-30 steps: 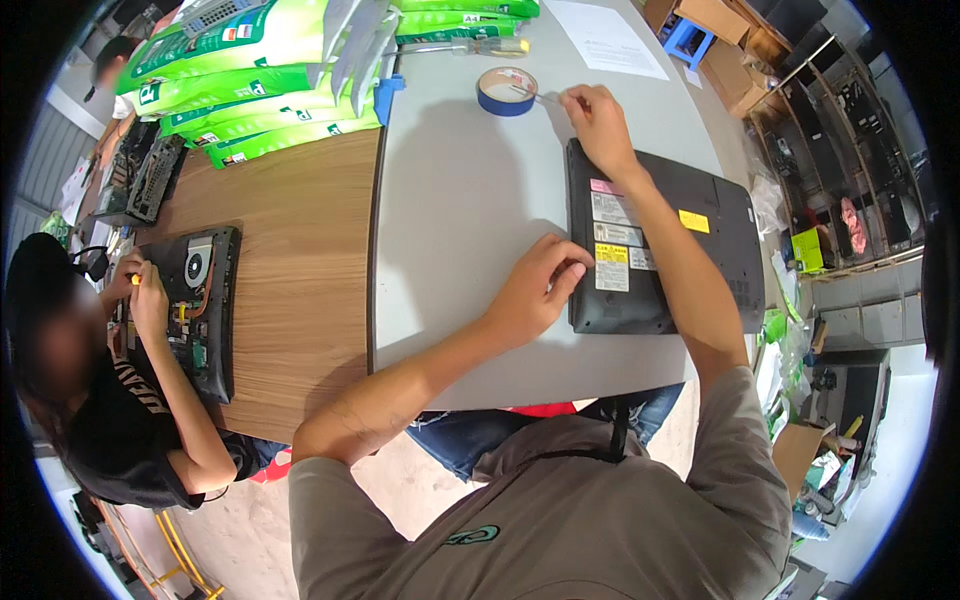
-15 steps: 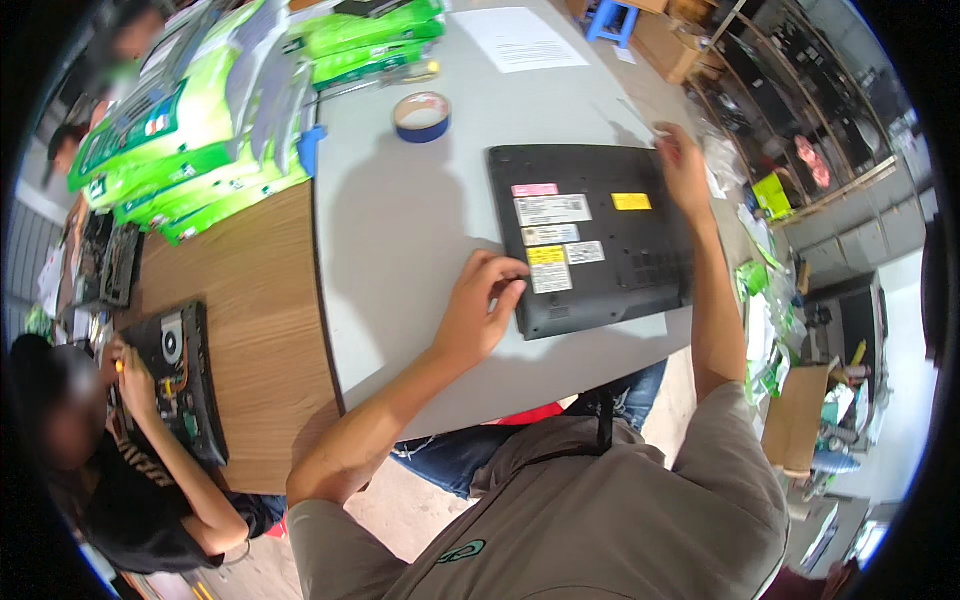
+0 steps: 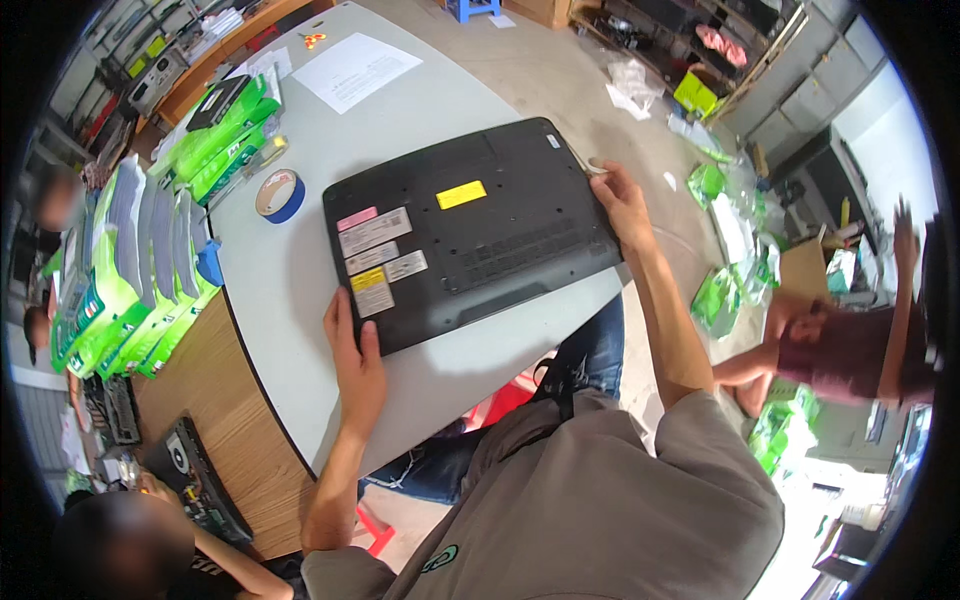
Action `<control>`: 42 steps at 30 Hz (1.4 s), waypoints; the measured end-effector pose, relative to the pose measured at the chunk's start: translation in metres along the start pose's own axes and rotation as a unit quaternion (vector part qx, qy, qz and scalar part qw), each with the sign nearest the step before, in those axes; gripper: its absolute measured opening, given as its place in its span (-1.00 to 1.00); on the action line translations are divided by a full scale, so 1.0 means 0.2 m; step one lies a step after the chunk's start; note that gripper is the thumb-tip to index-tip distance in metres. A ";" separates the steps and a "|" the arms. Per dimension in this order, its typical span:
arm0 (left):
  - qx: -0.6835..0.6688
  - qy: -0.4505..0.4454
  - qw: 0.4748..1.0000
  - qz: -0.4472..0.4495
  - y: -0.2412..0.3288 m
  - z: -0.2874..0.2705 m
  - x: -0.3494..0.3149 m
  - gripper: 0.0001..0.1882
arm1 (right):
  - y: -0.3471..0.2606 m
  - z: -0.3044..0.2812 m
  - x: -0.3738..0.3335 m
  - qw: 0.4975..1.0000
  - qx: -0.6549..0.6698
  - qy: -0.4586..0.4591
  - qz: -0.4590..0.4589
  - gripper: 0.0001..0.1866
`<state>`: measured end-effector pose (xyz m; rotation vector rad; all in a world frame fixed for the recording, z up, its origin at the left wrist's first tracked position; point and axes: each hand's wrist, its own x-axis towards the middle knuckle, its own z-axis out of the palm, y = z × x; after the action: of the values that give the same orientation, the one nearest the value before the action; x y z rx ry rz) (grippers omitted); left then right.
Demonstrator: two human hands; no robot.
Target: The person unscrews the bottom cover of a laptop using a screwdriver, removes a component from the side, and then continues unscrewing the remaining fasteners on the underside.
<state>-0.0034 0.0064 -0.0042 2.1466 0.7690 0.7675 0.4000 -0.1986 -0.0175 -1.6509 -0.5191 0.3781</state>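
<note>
A black laptop (image 3: 500, 220) lies bottom side up over the grey table, with stickers and vent slots on its underside. My left hand (image 3: 355, 360) grips its near left corner, fingers along the side edge and thumb at the front edge. At the right edge, my right hand (image 3: 625, 210) holds the laptop too, its fingertips near the back right corner. Something small and pale shows by those fingertips, too small to name. Whether the laptop is slightly lifted or rests flat, I cannot tell.
The grey table (image 3: 262, 340) also carries a roll of blue tape (image 3: 281, 196), a printed sheet (image 3: 357, 72) and green packages (image 3: 130, 290). At the left, a co-worker's hand (image 3: 155, 488) is by an opened laptop (image 3: 197, 480). Another person (image 3: 840, 350) stands right.
The laptop has turned a little and appears closer. My left hand has gone from touching its left edge to gripping its near corner. The view has swung right, bringing in another person.
</note>
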 end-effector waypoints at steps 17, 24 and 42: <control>0.126 -0.136 0.969 0.166 0.46 0.09 -0.08 -0.66 | -0.56 -0.07 -0.55 0.979 -0.108 -0.168 0.027 -0.86; -0.024 -0.246 0.937 0.249 0.54 0.41 0.25 -0.60 | -0.74 -0.15 -0.77 0.958 -0.223 -0.174 0.045 -0.90; -0.109 -0.243 0.939 0.217 0.43 0.45 0.31 -0.55 | -0.94 0.01 -0.76 0.878 -0.411 -0.220 -0.106 -0.92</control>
<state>0.1257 -0.0358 0.0290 2.1882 -0.0516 0.4664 0.2486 -0.2596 0.1596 -2.2974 -1.3328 0.3955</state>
